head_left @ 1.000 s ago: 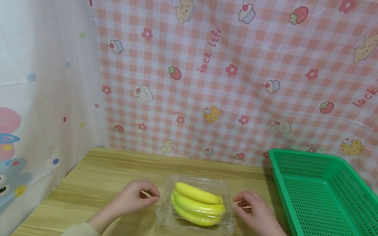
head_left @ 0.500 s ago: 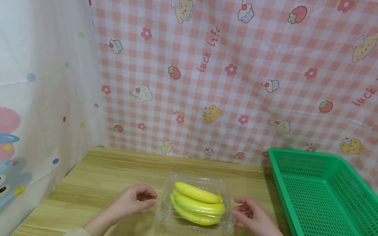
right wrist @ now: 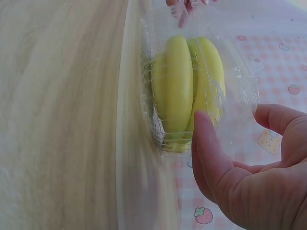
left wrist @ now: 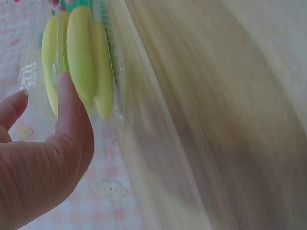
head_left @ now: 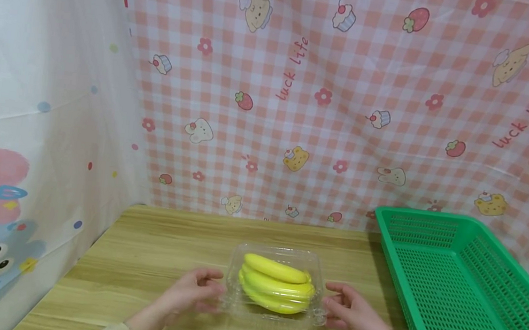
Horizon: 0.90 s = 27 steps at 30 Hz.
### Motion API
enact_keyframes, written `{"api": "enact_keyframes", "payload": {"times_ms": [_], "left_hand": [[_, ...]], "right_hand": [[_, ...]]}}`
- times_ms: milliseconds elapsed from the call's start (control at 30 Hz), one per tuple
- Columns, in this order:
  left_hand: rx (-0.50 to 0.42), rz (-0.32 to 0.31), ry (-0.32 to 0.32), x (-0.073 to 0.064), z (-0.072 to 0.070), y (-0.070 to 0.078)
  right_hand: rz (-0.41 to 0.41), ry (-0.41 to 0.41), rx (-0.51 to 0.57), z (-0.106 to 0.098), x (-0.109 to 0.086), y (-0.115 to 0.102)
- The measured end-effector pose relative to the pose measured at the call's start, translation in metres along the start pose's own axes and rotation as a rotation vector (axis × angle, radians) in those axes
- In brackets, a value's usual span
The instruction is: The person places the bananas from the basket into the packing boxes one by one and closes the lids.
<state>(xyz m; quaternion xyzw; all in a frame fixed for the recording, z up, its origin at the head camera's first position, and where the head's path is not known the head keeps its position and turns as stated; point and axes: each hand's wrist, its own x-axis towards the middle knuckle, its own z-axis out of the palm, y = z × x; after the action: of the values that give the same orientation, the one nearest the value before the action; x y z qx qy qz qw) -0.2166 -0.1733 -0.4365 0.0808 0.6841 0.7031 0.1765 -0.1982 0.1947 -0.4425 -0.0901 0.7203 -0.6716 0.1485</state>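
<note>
A clear plastic clamshell box [head_left: 272, 319] stands on the wooden table in the head view, its lid down. Through the plastic shows a bunch of yellow bananas [head_left: 278, 287], also visible in the left wrist view. My left hand [head_left: 195, 291] is at the box's left side, thumb and fingers apart and loosely bent, fingertips at its edge. On the opposite side, my right hand [head_left: 351, 309] has its fingers spread by the right corner tab of the box. In the right wrist view, its fingertips [right wrist: 204, 122] come up against the plastic; whether they press it cannot be told.
A green perforated plastic basket [head_left: 465, 299] stands on the right of the wooden table [head_left: 149, 244]. Behind rises a pink checked curtain [head_left: 269, 117], with a white patterned cloth [head_left: 54, 137] on the left.
Both hands have lowered slightly along the box's sides, toward its front corners, and their fingers have spread a little. The box and bananas have stayed in place.
</note>
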Motion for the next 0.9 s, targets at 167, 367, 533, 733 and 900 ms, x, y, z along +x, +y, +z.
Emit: {"api": "enact_keyframes", "payload": {"times_ms": [167,367,533,733,900], "left_hand": [[-0.063,-0.036,-0.009,-0.002,0.004,0.000],[-0.124,-0.054,-0.016,-0.002,0.006,-0.003],[-0.156,-0.054,0.004,-0.001,0.009,-0.005],[-0.177,-0.052,0.009,0.000,0.011,-0.006],[-0.187,-0.050,0.008,0.000,0.012,-0.006]], "right_hand": [[0.012,-0.011,0.030,0.003,-0.002,0.000],[0.031,-0.007,0.056,0.006,-0.002,0.002],[0.043,-0.007,0.081,0.007,-0.001,0.003],[0.050,-0.006,0.094,0.008,0.000,0.004],[0.048,0.013,0.086,0.010,0.001,0.005]]}}
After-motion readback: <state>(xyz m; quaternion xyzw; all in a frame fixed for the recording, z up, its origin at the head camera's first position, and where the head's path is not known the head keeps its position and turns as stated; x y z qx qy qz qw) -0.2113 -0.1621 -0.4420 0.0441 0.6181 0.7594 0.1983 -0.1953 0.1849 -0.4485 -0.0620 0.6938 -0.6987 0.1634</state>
